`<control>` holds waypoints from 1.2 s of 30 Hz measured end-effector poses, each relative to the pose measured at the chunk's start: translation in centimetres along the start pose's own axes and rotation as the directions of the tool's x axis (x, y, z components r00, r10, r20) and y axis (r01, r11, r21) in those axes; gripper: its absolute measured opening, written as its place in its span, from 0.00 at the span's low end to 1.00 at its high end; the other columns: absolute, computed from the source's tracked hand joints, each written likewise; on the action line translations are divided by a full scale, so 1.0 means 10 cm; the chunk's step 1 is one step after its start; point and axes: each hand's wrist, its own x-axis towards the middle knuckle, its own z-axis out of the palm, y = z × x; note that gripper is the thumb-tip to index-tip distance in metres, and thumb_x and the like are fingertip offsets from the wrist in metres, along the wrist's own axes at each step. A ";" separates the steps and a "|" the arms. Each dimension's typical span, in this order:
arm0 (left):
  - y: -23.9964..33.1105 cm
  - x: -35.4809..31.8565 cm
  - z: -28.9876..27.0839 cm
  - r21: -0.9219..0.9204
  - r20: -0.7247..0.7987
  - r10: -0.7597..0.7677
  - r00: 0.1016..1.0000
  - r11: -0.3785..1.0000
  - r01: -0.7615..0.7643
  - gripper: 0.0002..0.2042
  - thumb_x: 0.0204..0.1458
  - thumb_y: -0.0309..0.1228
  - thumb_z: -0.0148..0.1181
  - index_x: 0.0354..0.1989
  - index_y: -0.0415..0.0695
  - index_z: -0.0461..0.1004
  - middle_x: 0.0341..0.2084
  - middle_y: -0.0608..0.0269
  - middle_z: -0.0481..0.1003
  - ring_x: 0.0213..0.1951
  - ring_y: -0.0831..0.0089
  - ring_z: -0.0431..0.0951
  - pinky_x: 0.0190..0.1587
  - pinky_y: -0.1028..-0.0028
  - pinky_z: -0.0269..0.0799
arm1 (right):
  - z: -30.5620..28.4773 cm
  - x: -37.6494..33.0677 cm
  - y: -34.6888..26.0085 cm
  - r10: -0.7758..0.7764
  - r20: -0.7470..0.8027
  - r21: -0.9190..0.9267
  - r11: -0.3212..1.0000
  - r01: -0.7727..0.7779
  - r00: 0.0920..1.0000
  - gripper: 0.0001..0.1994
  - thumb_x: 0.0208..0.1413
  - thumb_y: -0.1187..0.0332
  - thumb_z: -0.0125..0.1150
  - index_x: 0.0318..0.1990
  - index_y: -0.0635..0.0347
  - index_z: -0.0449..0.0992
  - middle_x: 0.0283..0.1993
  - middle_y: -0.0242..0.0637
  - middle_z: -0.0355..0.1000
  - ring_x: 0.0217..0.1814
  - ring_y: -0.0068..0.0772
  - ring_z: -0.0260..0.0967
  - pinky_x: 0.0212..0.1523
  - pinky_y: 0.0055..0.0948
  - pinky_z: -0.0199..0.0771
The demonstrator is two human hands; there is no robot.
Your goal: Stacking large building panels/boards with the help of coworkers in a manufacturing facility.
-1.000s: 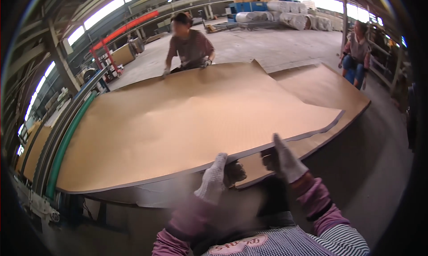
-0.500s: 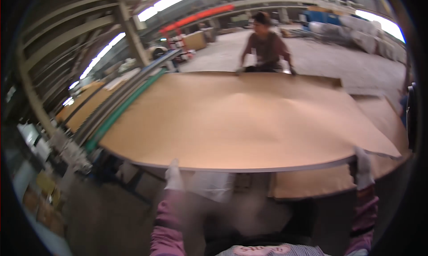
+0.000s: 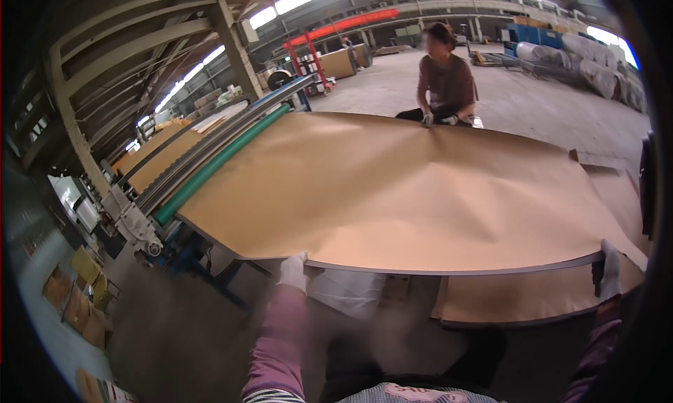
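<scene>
A large brown sheet [image 3: 378, 199] with a dark edge stretches across in front of me, creased near its middle. My left hand [image 3: 294, 271], in a white glove, is closed on its near edge, left of centre. Near the right corner my right hand [image 3: 608, 271], in a greyish glove, grips the same edge. The sheet's far left side meets a green roller [image 3: 210, 175] on a machine. Across from me, a co-worker [image 3: 447, 80] in gloves has both hands at the far edge. The undersides of my fingers are partly hidden by the sheet.
A second brown sheet [image 3: 519, 298] lies lower, below the right part of the first. The machine's end bracket [image 3: 133, 224] and blue frame [image 3: 203, 270] stand at the left. Wrapped rolls [image 3: 589, 63] lie far right. A steel column [image 3: 238, 45] rises behind the machine.
The view has shifted, and the sheet shows sharper creases in its middle. The co-worker's hands have come closer together at the far edge. Both my hands stay on the near edge.
</scene>
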 end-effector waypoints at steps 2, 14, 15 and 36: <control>0.03 -0.21 0.10 -0.157 -0.001 -0.067 0.998 0.985 0.066 0.17 0.53 0.31 0.53 0.46 0.29 0.68 0.42 0.44 0.71 0.40 0.56 0.75 0.41 0.60 0.76 | -0.08 0.13 0.03 -0.006 0.016 -0.013 1.000 0.006 1.000 0.13 0.54 0.52 0.52 0.23 0.46 0.64 0.10 0.24 0.54 0.05 0.19 0.48 0.05 0.23 0.45; -0.99 1.10 -0.44 0.680 0.277 0.552 0.787 0.466 -0.566 0.15 0.52 0.31 0.54 0.40 0.29 0.71 0.27 0.57 0.75 0.33 0.63 0.77 0.36 0.63 0.73 | -0.83 0.61 0.02 -0.246 0.111 0.020 0.969 0.246 0.963 0.11 0.56 0.59 0.52 0.24 0.50 0.70 0.16 0.24 0.61 0.11 0.19 0.55 0.12 0.21 0.54; -0.78 0.39 0.33 0.275 -0.029 0.187 0.982 0.946 -0.172 0.15 0.51 0.32 0.56 0.41 0.31 0.72 0.30 0.57 0.76 0.33 0.61 0.77 0.36 0.62 0.73 | -1.18 0.68 0.13 -0.316 0.026 -0.085 0.944 0.317 0.948 0.11 0.58 0.63 0.51 0.25 0.52 0.70 0.18 0.26 0.63 0.13 0.21 0.57 0.14 0.24 0.59; -3.91 -1.53 3.19 0.566 0.681 -0.438 0.587 0.823 -0.043 0.27 0.57 0.50 0.49 0.56 0.41 0.65 0.45 0.57 0.72 0.48 0.65 0.69 0.52 0.66 0.65 | 1.10 0.89 2.55 0.564 -0.280 0.570 0.749 -0.338 0.777 0.25 0.45 0.54 0.63 0.50 0.55 0.69 0.42 0.40 0.69 0.43 0.42 0.65 0.46 0.50 0.66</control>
